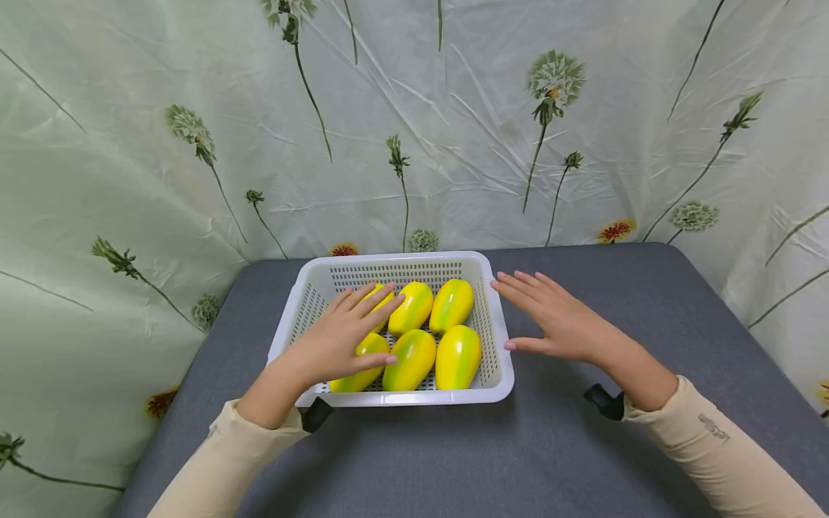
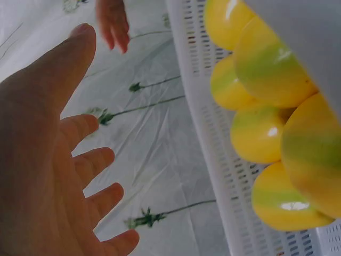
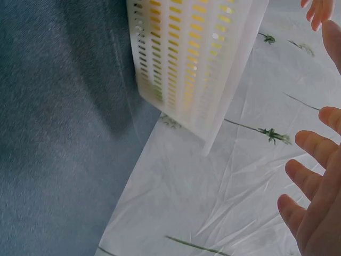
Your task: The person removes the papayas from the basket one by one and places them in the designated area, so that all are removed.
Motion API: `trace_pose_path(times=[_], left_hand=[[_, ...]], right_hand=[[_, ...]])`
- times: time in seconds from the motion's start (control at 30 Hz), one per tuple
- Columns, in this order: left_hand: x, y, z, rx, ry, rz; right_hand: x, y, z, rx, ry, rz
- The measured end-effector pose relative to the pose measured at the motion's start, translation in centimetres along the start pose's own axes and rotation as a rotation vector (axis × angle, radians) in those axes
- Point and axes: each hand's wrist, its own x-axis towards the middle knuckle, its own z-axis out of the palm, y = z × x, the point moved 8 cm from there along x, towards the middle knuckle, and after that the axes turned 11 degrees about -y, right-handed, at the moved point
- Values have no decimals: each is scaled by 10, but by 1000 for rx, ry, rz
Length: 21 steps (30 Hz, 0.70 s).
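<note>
A white perforated plastic basket [image 1: 414, 398] stands on the grey cloth, holding several yellow-green fruits shaped like papayas or mangoes, such as this glossy fruit [image 1: 458, 357]. My left hand [image 1: 332, 344] hovers over the basket's left part with fingers spread, hiding parts of two fruits. Beside the basket's right rim is my right hand [image 1: 558, 321], its fingers extended and thumb apart. Neither hand holds anything. The left wrist view shows the fruits [image 2: 258, 133] to the right of the left hand [image 2: 58, 154]. In the right wrist view the basket's side wall [image 3: 181, 64] faces the right hand [image 3: 319, 186].
The basket rests on a table [image 1: 583, 446] covered in dark grey cloth, near its back edge. Behind and to the left hangs a pale curtain [image 1: 466, 129] printed with dandelions. A black strap [image 1: 604, 401] is at the right wrist.
</note>
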Motion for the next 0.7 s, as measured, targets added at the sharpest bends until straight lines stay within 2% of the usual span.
trace_pose_path(times=[0.17,0.37,0.53,0.7], left_hand=[[-11,-11,-7,-47,49,-38],[-30,-29,-13,-103,82,-139],[-48,-45,-14,-176,132,-231],[-66,-60,-7,-244,172,-277]], right_hand=[[6,-9,0,60,19,-64],[19,-21,4,137,8,-131],[32,-29,13,196,-38,-154],[45,-34,26,252,-115,-138]])
